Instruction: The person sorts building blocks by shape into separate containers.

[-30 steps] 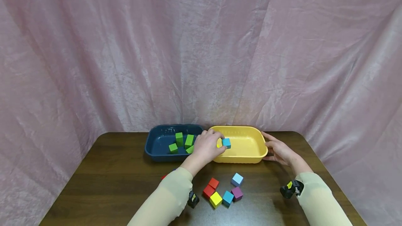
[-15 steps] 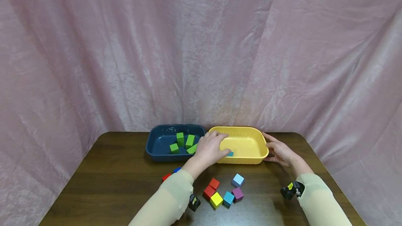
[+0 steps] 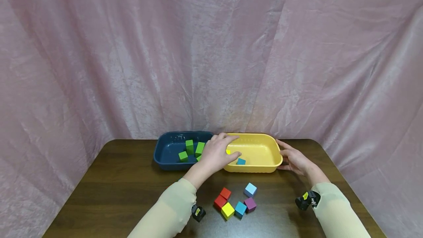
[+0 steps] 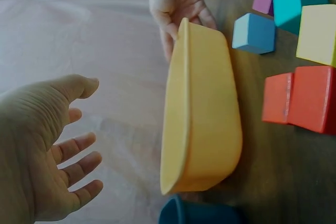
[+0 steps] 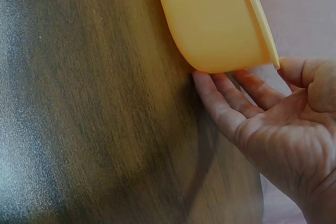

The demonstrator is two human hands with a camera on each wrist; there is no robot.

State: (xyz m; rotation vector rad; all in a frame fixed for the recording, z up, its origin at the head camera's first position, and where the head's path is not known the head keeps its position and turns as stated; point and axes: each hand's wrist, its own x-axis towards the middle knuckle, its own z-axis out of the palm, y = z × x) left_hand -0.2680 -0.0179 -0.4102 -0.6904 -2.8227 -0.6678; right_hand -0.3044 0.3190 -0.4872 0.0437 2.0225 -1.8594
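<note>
In the head view my left hand (image 3: 215, 154) hovers over the near-left end of the yellow tray (image 3: 261, 169), thumb and fingers apart and nothing between them. A blue cube (image 3: 241, 161) lies in the tray just beyond the thumb. Part of a yellow block (image 3: 228, 152) shows between thumb and fingers. My right hand (image 3: 295, 160) is at the tray's right end. In the right wrist view, its extended fingertips (image 5: 202, 80) touch the low end wall while the thumb meets the rim.
Left of the yellow tray stands a dark blue tray (image 3: 158, 159) with several green blocks (image 3: 189, 146). In front on the wooden table (image 3: 109, 197) are two red cubes (image 3: 220, 202), a yellow cube (image 3: 227, 211), a blue cube (image 3: 240, 209), a purple cube (image 3: 250, 204) and a light blue cube (image 3: 250, 189).
My left hand has let go of the blue cube, which dropped into the yellow tray, and has drawn slightly back to the left. The right hand stays at the tray's end.
</note>
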